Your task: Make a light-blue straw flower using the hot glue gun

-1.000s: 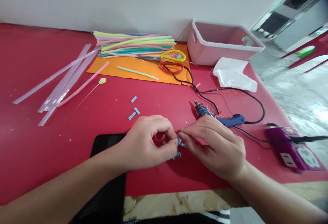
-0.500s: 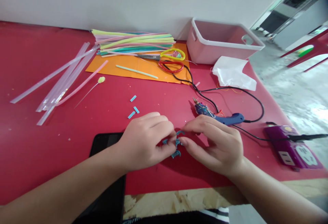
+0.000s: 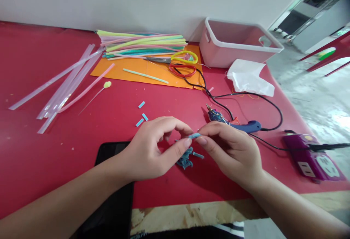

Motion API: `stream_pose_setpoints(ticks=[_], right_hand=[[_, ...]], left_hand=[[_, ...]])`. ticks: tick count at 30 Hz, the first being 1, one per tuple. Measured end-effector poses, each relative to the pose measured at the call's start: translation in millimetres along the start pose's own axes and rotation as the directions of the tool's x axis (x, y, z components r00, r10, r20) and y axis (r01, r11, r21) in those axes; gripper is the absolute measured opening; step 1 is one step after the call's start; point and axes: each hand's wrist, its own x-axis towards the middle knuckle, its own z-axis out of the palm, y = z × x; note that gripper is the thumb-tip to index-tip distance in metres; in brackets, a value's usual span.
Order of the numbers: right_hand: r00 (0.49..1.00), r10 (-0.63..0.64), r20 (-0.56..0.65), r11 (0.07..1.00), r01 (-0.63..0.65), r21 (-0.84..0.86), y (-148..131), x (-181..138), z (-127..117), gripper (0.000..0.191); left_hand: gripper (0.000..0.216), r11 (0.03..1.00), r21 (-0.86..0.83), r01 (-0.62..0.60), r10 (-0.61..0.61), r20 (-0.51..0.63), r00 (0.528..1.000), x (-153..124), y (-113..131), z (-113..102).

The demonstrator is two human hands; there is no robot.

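blue straw piece [image 3: 194, 136], red table [image 3: 41, 151], white wall [image 3: 136, 2]

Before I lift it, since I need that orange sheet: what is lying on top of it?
A green straw and scissors lie on the orange sheet; the straw bundle overlaps its far edge, a black cord its corner. Anything beneath the bundle is hidden.

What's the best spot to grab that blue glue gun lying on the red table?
Grip the blue handle of the glue gun, coming from above on the right, where the right hand is nearest. It lies flat with its metal nozzle pointing left, so keep off that end; the black cord leaves the handle's end.
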Motion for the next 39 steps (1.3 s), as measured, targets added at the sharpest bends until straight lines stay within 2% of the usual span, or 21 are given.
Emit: stream_pose_setpoints(ticks=[2, 4, 7, 9, 11, 13, 16, 19, 22, 25, 30, 33, 36, 39], right_hand=[[0.999, -0.034, -0.017, 0.999, 0.034, 0.000, 2.0, 0.3, -0.3, 0.003], [0.996, -0.083, -0.024, 0.997, 0.083, -0.002, 3.3, 0.9, -0.7, 0.003], [0.990, -0.138, -0.019, 0.990, 0.138, 0.010, 3.4, 2.3, -1.0, 0.003], [0.992, -0.127, -0.019, 0.991, 0.128, 0.039, 2.6, 2.6, -0.9, 0.003], [0.999, -0.046, -0.016, 0.991, 0.048, 0.126, 2.1, 2.2, -0.5, 0.002], [0.993, 0.104, 0.049, 0.946, -0.114, 0.303, 2.2, 1.1, 0.2, 0.013], [0.925, 0.285, 0.251, 0.744, -0.379, 0.551, 3.2, -0.3, 1.4, 0.028], [0.867, 0.343, 0.362, 0.614, -0.499, 0.611, 3.2, 0.1, 1.5, 0.027], [0.823, 0.379, 0.423, 0.564, -0.568, 0.600, 1.5, 1.9, 0.2, 0.027], [0.793, 0.384, 0.474, 0.532, -0.609, 0.588, -0.2, 3.9, -1.4, 0.030], [0.785, 0.388, 0.483, 0.507, -0.619, 0.599, 0.2, 4.7, -0.7, 0.030], [0.783, 0.399, 0.477, 0.483, -0.621, 0.617, 1.6, 3.4, -0.4, 0.029], [0.747, 0.396, 0.534, 0.415, -0.665, 0.621, 2.1, 2.1, -1.9, 0.030], [0.727, 0.327, 0.604, 0.344, -0.687, 0.640, 2.0, 1.5, -3.7, 0.030]], left_hand=[[0.023, 0.959, -0.198, 0.202, -0.176, 0.140, 0.974, 1.8, 2.3, -2.1], [0.027, 0.892, -0.329, 0.310, -0.235, 0.247, 0.940, 3.8, 2.6, -2.7], [0.022, 0.851, -0.410, 0.329, -0.221, 0.289, 0.932, 5.7, 1.1, -2.1], [0.021, 0.846, -0.422, 0.327, -0.217, 0.288, 0.933, 5.9, 0.4, -1.8], [0.021, 0.851, -0.420, 0.316, -0.211, 0.277, 0.937, 5.6, 0.4, -1.7], [0.019, 0.869, -0.407, 0.282, -0.191, 0.252, 0.949, 5.1, 0.8, -1.5], [0.014, 0.921, -0.349, 0.173, -0.116, 0.177, 0.977, 4.8, 0.8, -0.6], [0.010, 0.965, -0.257, 0.046, -0.017, 0.113, 0.993, 5.0, -0.3, -0.1], [0.009, 0.981, -0.191, -0.009, 0.028, 0.096, 0.995, 4.3, -0.9, -0.6], [0.006, 0.984, -0.177, -0.012, 0.029, 0.093, 0.995, 3.0, 0.3, -1.2], [0.008, 0.970, -0.240, 0.036, -0.007, 0.122, 0.993, 3.3, 2.6, -1.4], [0.009, 0.968, -0.250, 0.017, 0.017, 0.133, 0.991, 4.2, 2.6, -2.3], [0.006, 0.958, -0.285, -0.024, 0.071, 0.153, 0.986, 4.6, 2.1, -3.8], [0.005, 0.941, -0.335, -0.041, 0.106, 0.178, 0.978, 4.7, 2.2, -4.9]])
